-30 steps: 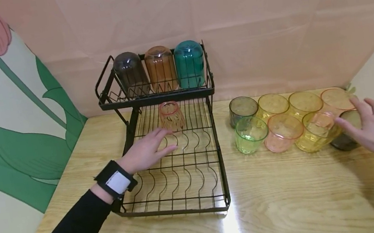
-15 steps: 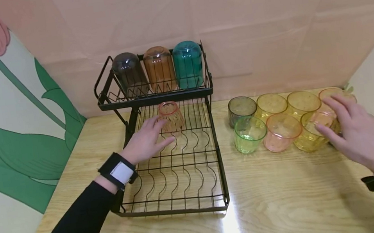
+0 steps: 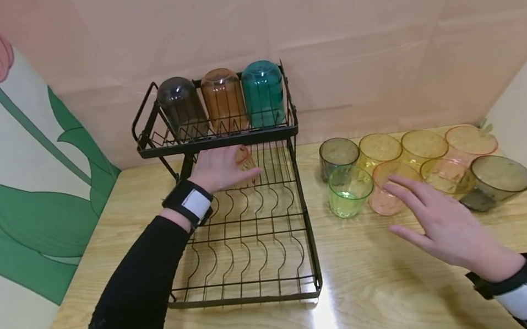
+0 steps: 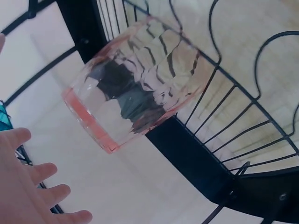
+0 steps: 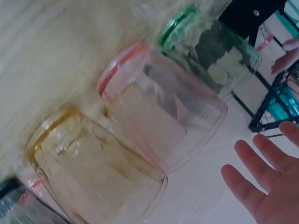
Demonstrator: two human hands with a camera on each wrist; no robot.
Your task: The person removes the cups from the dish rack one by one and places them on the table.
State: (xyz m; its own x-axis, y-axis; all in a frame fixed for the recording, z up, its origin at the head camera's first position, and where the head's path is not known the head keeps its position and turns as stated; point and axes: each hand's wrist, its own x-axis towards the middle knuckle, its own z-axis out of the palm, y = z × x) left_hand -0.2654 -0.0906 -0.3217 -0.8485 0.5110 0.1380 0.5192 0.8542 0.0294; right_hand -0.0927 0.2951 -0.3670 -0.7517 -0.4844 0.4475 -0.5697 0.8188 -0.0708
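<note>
My left hand [image 3: 224, 168] is at the lower tier of a black wire dish rack [image 3: 246, 302], beside a small pink-tinted glass [image 3: 245, 158] that stands upside down there. In the left wrist view its fingers [image 4: 49, 172] are spread, apart from the glass [image 4: 140, 88]. On the right, my right hand [image 3: 451, 223] hovers palm down with fingers extended, just in front of a pink glass [image 3: 388, 201] in the front row. The right wrist view has the fingers [image 5: 252, 179] straight, holding nothing, with this pink glass [image 5: 163, 112] between a green glass [image 5: 210, 51] and a yellow glass [image 5: 93, 172].
Grey [image 3: 182, 106], brown [image 3: 223, 98] and teal glasses [image 3: 263, 92] stand upside down on the upper tier. Two rows of upright glasses occupy the table's right, including a dark grey one [image 3: 500, 178] at the front right end. A pink cloth [image 3: 376, 33] hangs behind.
My left hand has moved forward and right to the pink glass in the rack. My right hand has moved left from the dark glass to in front of the pink one.
</note>
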